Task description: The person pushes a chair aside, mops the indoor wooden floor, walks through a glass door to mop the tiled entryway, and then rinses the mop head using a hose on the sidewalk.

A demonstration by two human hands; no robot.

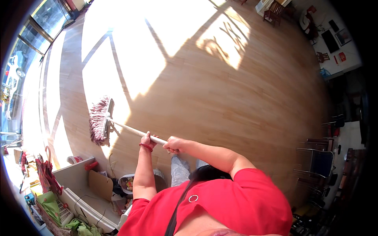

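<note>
A mop with a pale handle (130,128) and a wide head of reddish-pink and white strands (98,120) reaches out to the left over the wooden floor (204,102). Its head lies at the edge of a sunlit patch. My left hand (147,140), with a red band at the wrist, is wrapped round the handle partway along. Closer to the handle's near end, my right hand (173,144) grips it too. The two hands are a short way apart, and the handle slants between them.
A low white cabinet (78,196) with an umbrella (46,171) and green cloths (49,206) beside it stands at lower left, next to a bin (126,183). Chairs (321,162) line the right side, a white desk (342,63) the far right. Glass doors (35,33) are at far left.
</note>
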